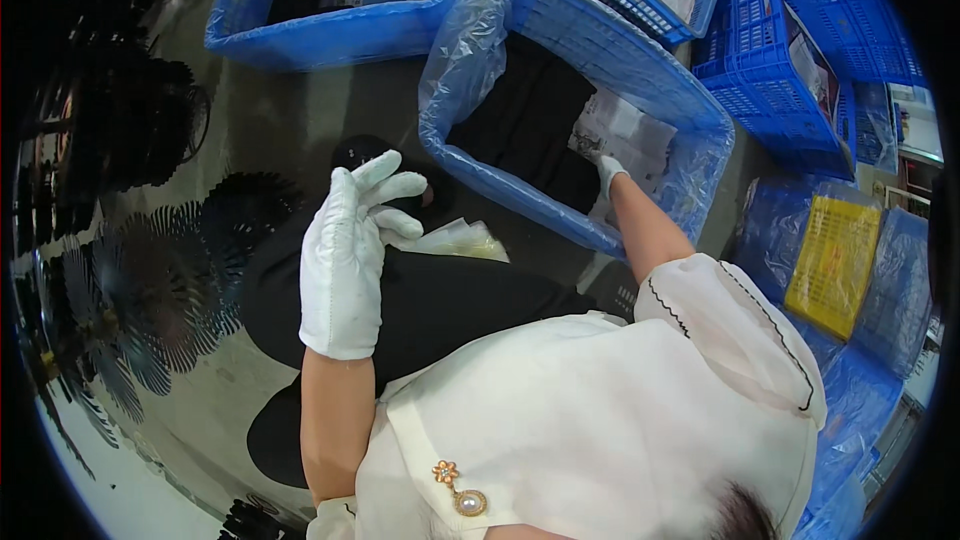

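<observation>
One printed sheet [638,132] (text illegible) lies near the gloved right hand [608,172].

The middle crate [650,65], in which a pile [525,120] is laid left of paper [625,125] (the right hand [610,172] is inside), is flanked by a left crate [330,43] and, rightward, stacked crates [765,70].

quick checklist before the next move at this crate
1. Both hands gloved: ok, white on left hand and right hand.
2. Left hand free: ok, fingers spread, nothing visible in it.
3. Right hand inside crate: ok.
4. Right hand gripping black items: cannot tell, fingers mostly hidden.
5. Paper fully covered: not ok, part shows beside the black items.
</observation>
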Demonstrator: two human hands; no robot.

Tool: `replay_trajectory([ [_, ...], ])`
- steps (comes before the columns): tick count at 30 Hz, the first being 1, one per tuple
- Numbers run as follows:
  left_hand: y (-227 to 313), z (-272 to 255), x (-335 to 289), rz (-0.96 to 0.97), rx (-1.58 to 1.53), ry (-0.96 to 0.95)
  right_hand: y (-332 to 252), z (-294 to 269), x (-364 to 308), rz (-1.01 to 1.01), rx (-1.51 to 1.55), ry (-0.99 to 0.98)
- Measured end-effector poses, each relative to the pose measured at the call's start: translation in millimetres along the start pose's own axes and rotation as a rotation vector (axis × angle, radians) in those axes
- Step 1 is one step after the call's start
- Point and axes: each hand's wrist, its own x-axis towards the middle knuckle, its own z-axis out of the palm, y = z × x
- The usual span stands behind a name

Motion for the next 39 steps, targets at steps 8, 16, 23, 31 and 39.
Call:
replay_trajectory([
  [8, 1.3, -4.4, -2.3, -0.020, -0.010, -0.034, -32.7, 1.0, -68.7, 0.000, 0.009, 0.180],
  [16, -6.3, 9.2, -21.9, 0.348, 0.498, -0.043, -121.1, 155.3, -317.8, -0.949, 0.089, -0.402],
  [23, -9.7, 9.7, -47.7, 1.124, 0.831, 0.390, -126.4, 286.1, -464.6, -1.437, 0.147, -1.048],
  [31, 4.2, -30.2, -110.0, 1.034, 0.444, 0.158, -78.9, 335.0, -516.8, -0.747, 0.367, -1.299],
  [39, -5.1, -48.6, -123.0, 0.922, 0.258, 0.116, -94.6, 348.2, -561.5, -0.848, 0.293, -1.445],
])
